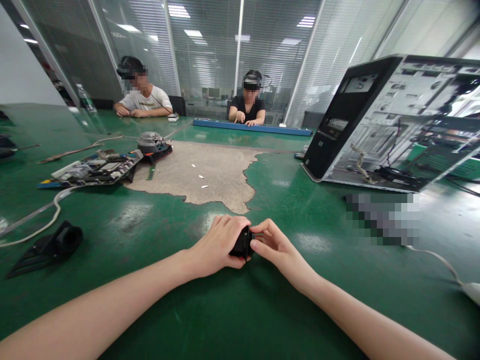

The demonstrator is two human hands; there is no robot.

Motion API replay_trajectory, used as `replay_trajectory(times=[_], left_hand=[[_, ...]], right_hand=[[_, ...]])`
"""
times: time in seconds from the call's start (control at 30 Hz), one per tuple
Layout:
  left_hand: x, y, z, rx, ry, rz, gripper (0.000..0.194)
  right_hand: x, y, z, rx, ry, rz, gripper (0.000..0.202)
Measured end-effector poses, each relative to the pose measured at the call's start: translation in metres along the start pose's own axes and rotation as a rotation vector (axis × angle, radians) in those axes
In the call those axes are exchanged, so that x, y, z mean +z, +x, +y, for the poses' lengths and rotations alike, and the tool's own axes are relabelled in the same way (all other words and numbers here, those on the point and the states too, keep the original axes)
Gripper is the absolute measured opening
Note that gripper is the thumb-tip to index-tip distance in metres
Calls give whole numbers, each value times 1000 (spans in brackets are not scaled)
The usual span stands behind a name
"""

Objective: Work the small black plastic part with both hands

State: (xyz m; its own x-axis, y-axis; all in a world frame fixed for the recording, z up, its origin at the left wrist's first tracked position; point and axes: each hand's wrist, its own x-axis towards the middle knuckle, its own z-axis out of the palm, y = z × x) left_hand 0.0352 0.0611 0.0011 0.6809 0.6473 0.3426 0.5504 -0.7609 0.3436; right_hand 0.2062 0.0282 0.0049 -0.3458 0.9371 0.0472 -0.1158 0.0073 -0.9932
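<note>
Just above the green tabletop (157,280), a small black part (243,245) with a rounded end sits between my two hands. My left hand (221,245) wraps around its left side, thumb beneath. From the other side, the thumb and index finger of my right hand (273,245) pinch its rounded right end. My fingers cover much of the part, so its exact kind cannot be made out.
A black piece with a round opening (62,240) lies at left. Behind it are a circuit board (97,167) and a round grey fan-like part (150,142). An open computer case (375,125) stands at right. Two people sit across, near a long blue bar (251,127).
</note>
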Motion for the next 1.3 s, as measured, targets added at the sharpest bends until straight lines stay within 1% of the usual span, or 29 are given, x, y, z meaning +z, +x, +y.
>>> replay_trajectory(times=[0.1,0.2,0.27,0.37,0.43,0.6,0.73,0.83,0.93,1.0,1.17,1.3], left_hand=[[0,1,0,-1,-5,-2,57],[-1,1,1,0,-11,-3,57],[-1,0,1,-2,-13,-3,57],[-1,0,2,-7,-5,-6,56],[-1,0,2,-6,2,-4,56],[0,0,0,-3,0,3,56],[0,0,0,-9,-9,-2,57],[0,0,1,-7,-9,0,57],[0,0,1,-9,-1,-3,56],[-1,-1,1,-7,2,-2,55],[-1,-1,1,-2,-3,3,55],[0,0,2,-5,-10,3,54]], right_hand=[[1,1,-1,5,-32,44,26],[1,2,-1,39,-63,57,29],[0,1,-1,50,-57,33,30],[-1,1,-1,28,-23,-21,33],[-1,0,-2,17,-4,-34,35],[1,0,-2,11,10,25,26],[1,1,-3,42,-60,59,28],[-1,2,-3,64,-57,22,28],[-2,1,-2,34,-16,-39,32],[-2,1,-1,18,3,-54,35],[0,1,-2,23,-1,5,24],[-1,2,-3,39,-64,46,27]])
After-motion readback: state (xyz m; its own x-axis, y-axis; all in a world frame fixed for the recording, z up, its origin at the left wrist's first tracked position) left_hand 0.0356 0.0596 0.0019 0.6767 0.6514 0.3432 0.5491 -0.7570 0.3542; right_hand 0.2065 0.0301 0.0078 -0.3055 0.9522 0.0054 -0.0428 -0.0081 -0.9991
